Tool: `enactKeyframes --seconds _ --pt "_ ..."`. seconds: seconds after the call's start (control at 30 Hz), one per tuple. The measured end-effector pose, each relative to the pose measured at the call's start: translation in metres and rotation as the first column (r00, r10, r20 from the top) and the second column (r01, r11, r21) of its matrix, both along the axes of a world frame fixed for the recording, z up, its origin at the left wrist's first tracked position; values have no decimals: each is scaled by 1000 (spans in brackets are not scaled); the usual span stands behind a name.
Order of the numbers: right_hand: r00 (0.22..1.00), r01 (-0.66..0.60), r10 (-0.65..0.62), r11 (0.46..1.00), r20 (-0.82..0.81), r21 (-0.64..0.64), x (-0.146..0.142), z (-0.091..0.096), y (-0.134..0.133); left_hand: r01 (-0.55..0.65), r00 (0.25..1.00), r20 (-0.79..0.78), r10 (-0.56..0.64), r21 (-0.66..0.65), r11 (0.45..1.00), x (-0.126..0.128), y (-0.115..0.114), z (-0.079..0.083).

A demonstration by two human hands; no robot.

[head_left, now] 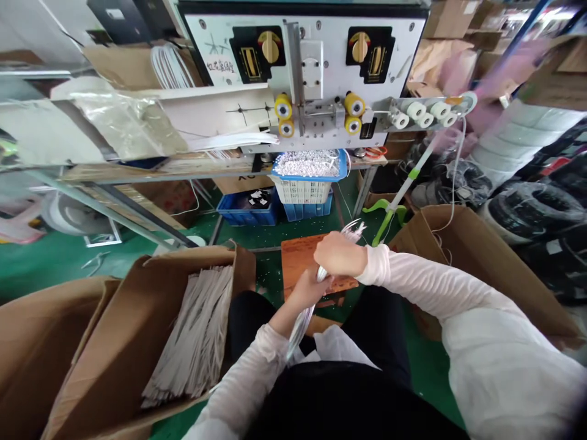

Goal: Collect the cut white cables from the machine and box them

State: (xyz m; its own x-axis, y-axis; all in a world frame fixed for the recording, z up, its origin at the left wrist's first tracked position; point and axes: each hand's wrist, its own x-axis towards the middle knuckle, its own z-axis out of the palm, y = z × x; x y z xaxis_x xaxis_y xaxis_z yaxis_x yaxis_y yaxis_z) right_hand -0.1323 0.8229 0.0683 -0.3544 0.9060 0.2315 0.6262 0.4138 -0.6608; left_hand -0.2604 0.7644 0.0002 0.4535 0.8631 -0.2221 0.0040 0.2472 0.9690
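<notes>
Both my hands grip one bundle of white cut wires (300,327) held over my lap. My right hand (337,253) is closed round the bundle near its top, where the stripped wire ends (354,230) fan out. Lower down, my left hand (306,288) is wrapped round the same bundle, whose tail hangs toward my black trousers. Under the hands stands a small brown wooden stool (297,256) on the green floor.
An open cardboard box (137,342) at my left holds several stacked white wire lengths (197,336). Another cardboard box (481,269) stands at my right. Ahead is a wire-cutting machine (302,67) with yellow rollers, and a blue-rimmed basket (306,177) of white scraps below it.
</notes>
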Motion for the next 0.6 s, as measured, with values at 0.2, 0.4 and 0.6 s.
enactKeyframes --seconds 0.2,0.4,0.6 --pt "986 -166 162 976 40 141 31 81 -1 204 823 567 37 -357 911 -32 8 -14" --pt "983 -171 171 985 72 -6 16 23 -28 263 754 655 51 -371 890 -39 10 -5" --pt "988 -151 151 988 18 -23 0 -10 -34 267 764 645 21 -346 900 -41 5 -9"
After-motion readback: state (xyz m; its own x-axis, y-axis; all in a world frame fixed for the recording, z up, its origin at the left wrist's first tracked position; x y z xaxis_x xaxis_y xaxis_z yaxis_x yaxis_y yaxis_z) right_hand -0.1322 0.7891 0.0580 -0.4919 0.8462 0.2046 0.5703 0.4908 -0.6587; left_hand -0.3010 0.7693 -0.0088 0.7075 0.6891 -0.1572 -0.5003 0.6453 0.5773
